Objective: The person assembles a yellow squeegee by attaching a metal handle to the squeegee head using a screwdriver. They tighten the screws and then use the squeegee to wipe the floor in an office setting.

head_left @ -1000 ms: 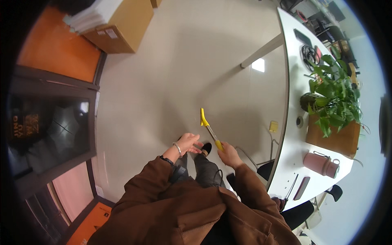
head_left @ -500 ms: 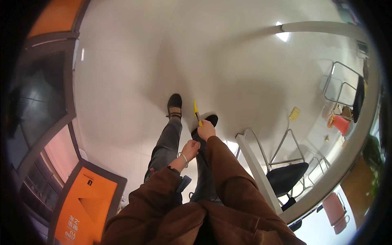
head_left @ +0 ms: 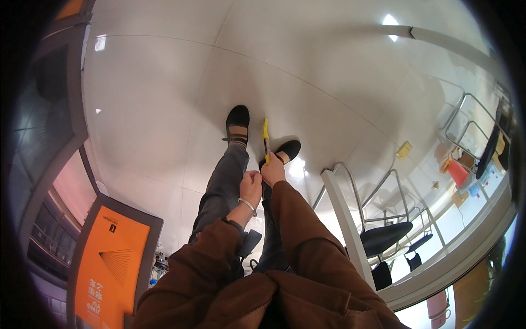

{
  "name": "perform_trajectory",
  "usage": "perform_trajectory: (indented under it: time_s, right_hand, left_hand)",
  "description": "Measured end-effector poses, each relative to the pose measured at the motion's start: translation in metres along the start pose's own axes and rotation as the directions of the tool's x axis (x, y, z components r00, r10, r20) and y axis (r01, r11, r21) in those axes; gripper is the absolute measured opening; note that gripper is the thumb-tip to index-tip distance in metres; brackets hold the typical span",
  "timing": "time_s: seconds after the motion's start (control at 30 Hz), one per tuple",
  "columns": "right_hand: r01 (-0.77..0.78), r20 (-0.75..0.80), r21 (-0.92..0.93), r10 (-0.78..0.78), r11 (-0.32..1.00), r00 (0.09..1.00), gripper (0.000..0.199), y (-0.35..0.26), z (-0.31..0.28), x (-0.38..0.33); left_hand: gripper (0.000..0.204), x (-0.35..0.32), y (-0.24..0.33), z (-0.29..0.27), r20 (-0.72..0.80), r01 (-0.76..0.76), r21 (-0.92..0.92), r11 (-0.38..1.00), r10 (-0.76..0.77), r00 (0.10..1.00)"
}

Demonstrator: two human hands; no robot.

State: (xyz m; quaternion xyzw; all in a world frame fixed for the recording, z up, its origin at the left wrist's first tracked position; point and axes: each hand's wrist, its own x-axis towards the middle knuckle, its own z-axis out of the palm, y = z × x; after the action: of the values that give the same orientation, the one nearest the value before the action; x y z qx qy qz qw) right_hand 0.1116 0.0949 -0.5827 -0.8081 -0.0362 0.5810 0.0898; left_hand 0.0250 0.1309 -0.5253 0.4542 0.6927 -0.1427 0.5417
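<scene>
Your right hand (head_left: 272, 171) pinches the yellow tool (head_left: 266, 138) upright, tip outward for control — your left hand (head_left: 251, 186) curls closed beside it, empty.

Right hand (head_left: 272, 172) just right of left hand (head_left: 251, 187), touching or nearly so. Utility knife (head_left: 266, 140) extends from right hand toward 12 o'clock, over the floor (head_left: 164, 98). Shoes (head_left: 238, 122) beyond hands. Chair (head_left: 386, 237) at 4 o'clock; signboard (head_left: 109, 263) at 8 o'clock.
</scene>
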Motion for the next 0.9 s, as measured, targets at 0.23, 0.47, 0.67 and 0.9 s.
perform_trajectory:
  time_s: [0.23,0.47,0.67,0.9]
  right_hand:
    - [-0.06,0.022,0.008,0.06,0.998,0.998,0.053,-0.001,0.009,-0.005]
    - [-0.17,0.069,0.059,0.166,0.984,0.984,0.058,-0.008,0.025,-0.003]
    - [-0.145,0.103,0.113,0.134,0.983,0.986,0.059,0.002,0.026,-0.004]
    - [-0.142,0.11,0.074,0.133,0.987,0.985,0.058,0.009,0.018,-0.004]
  left_hand:
    - [0.03,-0.011,0.016,-0.022,0.047,0.08,-0.066,0.995,-0.076,0.996]
    - [0.025,-0.023,0.039,-0.053,0.086,0.069,-0.092,0.993,-0.061,0.994]
    - [0.023,-0.039,0.043,-0.036,0.066,0.009,-0.221,0.975,0.006,0.998]
    - [0.019,-0.052,0.058,-0.016,0.074,-0.039,-0.325,0.945,0.067,0.995]
